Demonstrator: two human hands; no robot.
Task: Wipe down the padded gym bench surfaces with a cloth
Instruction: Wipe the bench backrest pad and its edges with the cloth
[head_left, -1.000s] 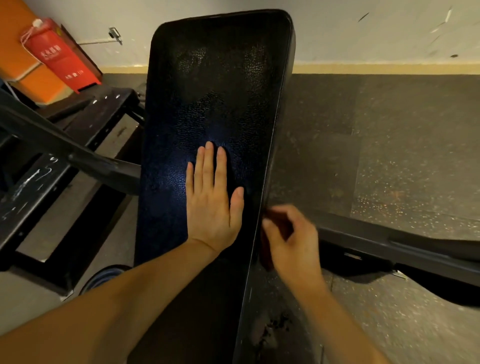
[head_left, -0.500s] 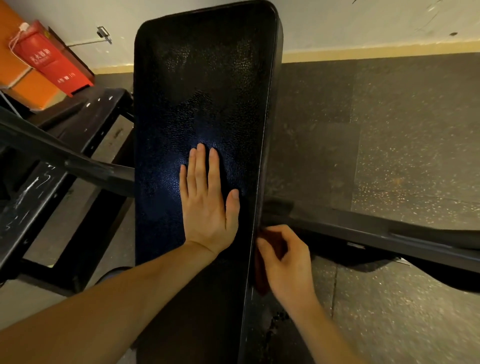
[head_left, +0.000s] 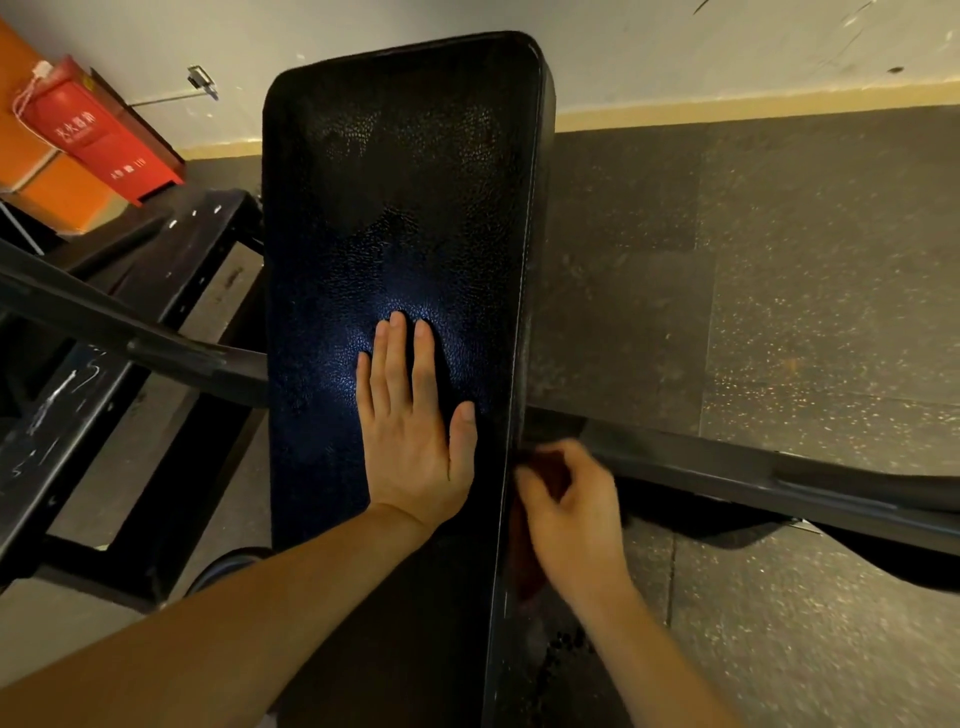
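Long black bench pad: pebble-grained vinyl, rounded at the far corners, glossy with a bluish sheen mid-length. Flat on that sheen, left hand, palm down, fingers straight and close together, gripping nothing. Against the pad's right side edge, right hand, fingers curled and pinching a dark reddish cloth. Mostly hidden behind the hand and smeared by blur, so no telling the cloth's weave or full shape. Underneath, black steel frame bars, scuffed on the left side. Speckled rubber floor to the right. Far left, a red box, lettering too small to read. Near end of the pad cut off by the bottom edge.
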